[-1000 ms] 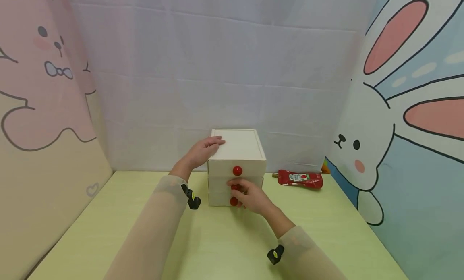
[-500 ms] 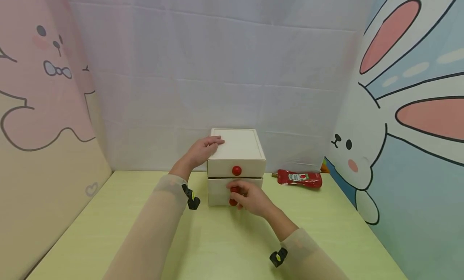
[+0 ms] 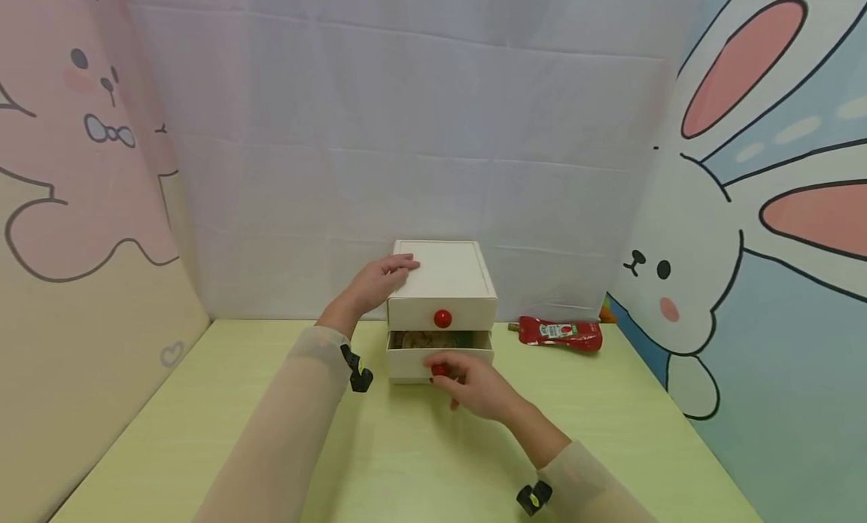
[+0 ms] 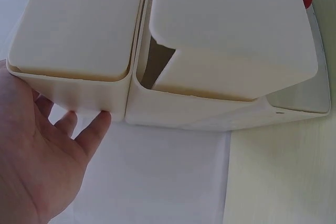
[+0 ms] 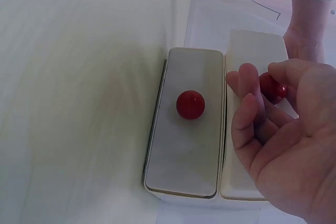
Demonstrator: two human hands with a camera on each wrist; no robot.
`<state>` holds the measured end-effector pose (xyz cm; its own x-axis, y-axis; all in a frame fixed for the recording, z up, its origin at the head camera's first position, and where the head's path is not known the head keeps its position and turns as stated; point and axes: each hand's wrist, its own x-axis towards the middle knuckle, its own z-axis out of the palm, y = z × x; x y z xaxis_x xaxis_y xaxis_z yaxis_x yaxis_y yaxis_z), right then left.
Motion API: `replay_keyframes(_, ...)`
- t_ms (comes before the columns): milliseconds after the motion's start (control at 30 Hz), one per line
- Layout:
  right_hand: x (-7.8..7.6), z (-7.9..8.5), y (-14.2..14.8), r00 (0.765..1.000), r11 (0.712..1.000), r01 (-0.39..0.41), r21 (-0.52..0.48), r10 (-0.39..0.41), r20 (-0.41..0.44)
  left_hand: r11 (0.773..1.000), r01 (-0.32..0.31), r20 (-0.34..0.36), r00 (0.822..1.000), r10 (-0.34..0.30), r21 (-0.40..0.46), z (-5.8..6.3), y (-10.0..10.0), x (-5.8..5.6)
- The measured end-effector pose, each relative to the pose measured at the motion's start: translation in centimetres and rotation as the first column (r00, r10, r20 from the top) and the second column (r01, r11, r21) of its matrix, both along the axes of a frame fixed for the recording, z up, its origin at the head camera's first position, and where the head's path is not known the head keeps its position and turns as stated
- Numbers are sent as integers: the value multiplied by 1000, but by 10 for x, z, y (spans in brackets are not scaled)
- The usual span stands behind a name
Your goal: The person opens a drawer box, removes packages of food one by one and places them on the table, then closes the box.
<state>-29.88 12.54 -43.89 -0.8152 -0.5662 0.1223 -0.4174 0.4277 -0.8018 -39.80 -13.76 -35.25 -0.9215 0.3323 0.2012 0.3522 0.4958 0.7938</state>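
A small white chest of drawers (image 3: 447, 269) with red round knobs stands at the back of the table. My left hand (image 3: 375, 284) rests at the chest's upper left edge. In the left wrist view its fingers (image 4: 94, 135) touch the chest's side wall. My right hand (image 3: 477, 387) pinches the red knob (image 5: 272, 88) of the middle drawer (image 3: 405, 361), which stands partly out. Something brownish shows inside that drawer, too little to tell its kind. The top drawer (image 3: 409, 314) and the bottom drawer (image 5: 184, 156) are in. Fingers partly hide the middle knob.
A red ketchup pouch (image 3: 561, 334) lies on the pale yellow-green table (image 3: 271, 433), right of the chest. Behind hangs a white cloth (image 3: 406, 132). Printed panels with cartoon animals, such as a white rabbit (image 3: 684, 282), border both sides.
My right hand has drawn the middle drawer out toward me, moving slightly down in the head view. The drawer's inside now shows. My left hand has stayed in place.
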Motion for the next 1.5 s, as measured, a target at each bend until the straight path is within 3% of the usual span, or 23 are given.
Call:
replay_keyframes(467, 10, -4, 5, 999, 999, -34, -35, 35, 24, 1000, 5, -3, 1000, -5, 10, 0, 0, -2)
replay_keyframes(1500, 40, -9, 10, 997, 998, -20, -51, 23, 71, 1000, 5, -4, 1000, -5, 29, -8, 0, -9)
